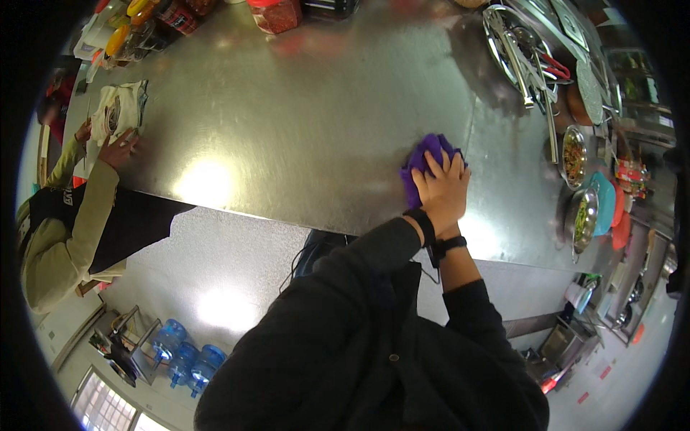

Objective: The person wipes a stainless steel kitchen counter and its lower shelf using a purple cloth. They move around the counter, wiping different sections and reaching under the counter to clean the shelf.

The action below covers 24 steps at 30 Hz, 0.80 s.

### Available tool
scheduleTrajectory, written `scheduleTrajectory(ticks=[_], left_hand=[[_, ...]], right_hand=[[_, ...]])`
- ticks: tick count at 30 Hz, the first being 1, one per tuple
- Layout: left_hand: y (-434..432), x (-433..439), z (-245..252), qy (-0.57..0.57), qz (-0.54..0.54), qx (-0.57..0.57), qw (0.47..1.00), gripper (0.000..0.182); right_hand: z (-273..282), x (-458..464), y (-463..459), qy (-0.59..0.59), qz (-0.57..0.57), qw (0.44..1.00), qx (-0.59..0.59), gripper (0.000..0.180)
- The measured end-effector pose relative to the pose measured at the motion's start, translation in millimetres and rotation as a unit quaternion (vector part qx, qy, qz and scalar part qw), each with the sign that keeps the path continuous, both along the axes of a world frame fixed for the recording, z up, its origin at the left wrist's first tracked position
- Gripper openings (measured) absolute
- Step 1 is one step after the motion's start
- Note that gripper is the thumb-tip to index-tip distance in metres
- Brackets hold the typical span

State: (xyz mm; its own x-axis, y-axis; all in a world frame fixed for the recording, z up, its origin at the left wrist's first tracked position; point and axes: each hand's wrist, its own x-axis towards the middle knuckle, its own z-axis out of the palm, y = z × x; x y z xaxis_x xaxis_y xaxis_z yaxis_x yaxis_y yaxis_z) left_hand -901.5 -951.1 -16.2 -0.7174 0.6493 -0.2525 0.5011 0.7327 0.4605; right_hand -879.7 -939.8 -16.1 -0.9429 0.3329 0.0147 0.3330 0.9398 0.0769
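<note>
A crumpled purple cloth (431, 145) lies on the stainless steel tabletop (302, 118), right of the middle. Over it is my left hand (444, 194), palm down with its fingers spread across the cloth. My right hand (450, 233) meets it at the wrist and seems to lie underneath; most of it is hidden, so its fingers cannot be made out. Both wrists wear black bands. The table's front edge runs just below the cloth.
At the left, a co-worker's hands (117, 151) touch a folded pale cloth (137, 99). Jars (275, 15) line the far edge. A metal tray with tongs (512, 59) and steel bowls of food (574, 156) stand right. Blue water bottles (183, 358) are on the floor.
</note>
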Motion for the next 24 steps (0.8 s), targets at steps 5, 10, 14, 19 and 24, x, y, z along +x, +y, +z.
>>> scheduleTrajectory(ticks=[5,10,14,19,24], left_hand=[[-52,-60,-20,0.086,0.078,0.002,0.993,0.090],[-176,-119,0,-0.022,0.130,0.008,0.991,0.087],[-234,-91,13,-0.017,0.202,0.010,0.979,0.085],[-165,-34,16,-0.069,0.100,-0.171,0.978,0.108],[-55,-3,28,-0.024,0.024,-0.118,0.992,0.102]], right_hand=[[18,-78,-48,0.000,0.070,0.997,-0.035,0.048],[-13,-130,-150,0.073,0.173,0.972,-0.143,0.049],[-32,-104,-201,0.119,0.262,0.927,-0.243,0.049],[-35,-30,-115,0.129,0.273,0.891,-0.339,0.054],[-10,-6,-22,0.098,0.177,0.950,-0.238,0.051]])
